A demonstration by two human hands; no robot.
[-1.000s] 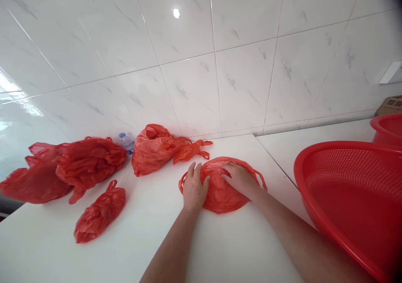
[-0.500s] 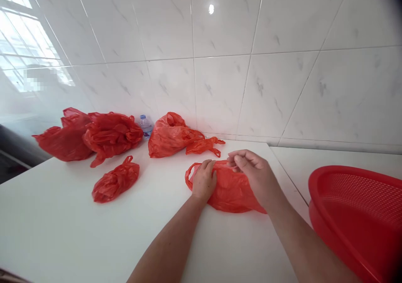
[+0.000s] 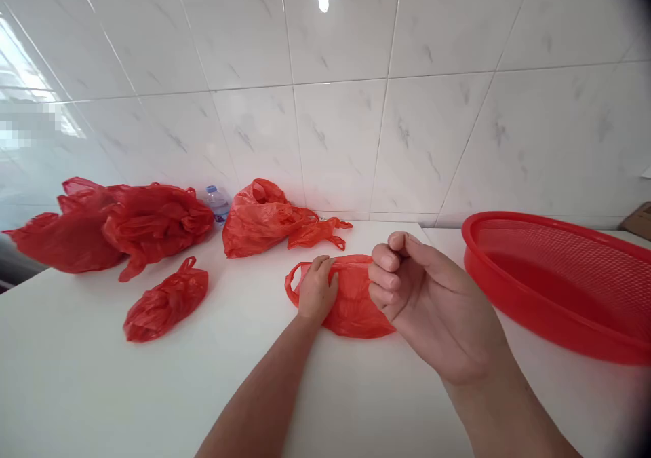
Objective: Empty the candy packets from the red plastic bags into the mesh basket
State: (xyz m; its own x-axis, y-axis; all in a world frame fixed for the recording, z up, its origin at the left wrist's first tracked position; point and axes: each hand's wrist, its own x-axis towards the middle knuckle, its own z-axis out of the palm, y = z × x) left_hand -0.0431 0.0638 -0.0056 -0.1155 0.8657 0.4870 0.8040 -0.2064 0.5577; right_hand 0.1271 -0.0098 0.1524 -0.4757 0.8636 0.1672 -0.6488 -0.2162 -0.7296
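White marble-look wall tiles (image 3: 336,146) rise behind a white worktop (image 3: 91,370), with a red perforated plastic basket (image 3: 470,261) off to the right. Near the front middle lies a flattened red plastic carrier bag (image 3: 354,305), one handle loop (image 3: 291,287) curving out to the left. The left hand (image 3: 316,290) rests on the bag beside that loop; whether its fingers pinch the film I cannot tell. The right hand (image 3: 432,302) has just lifted off the bag and hangs apart from the left, fingers curled toward the thumb, nothing visible in them. Only the left hand now touches the bag. Beyond lie a crumpled orange-red bag (image 3: 259,224), a bundled red bag (image 3: 165,305), a heap of red bags (image 3: 122,227) and a plastic water bottle (image 3: 218,203).
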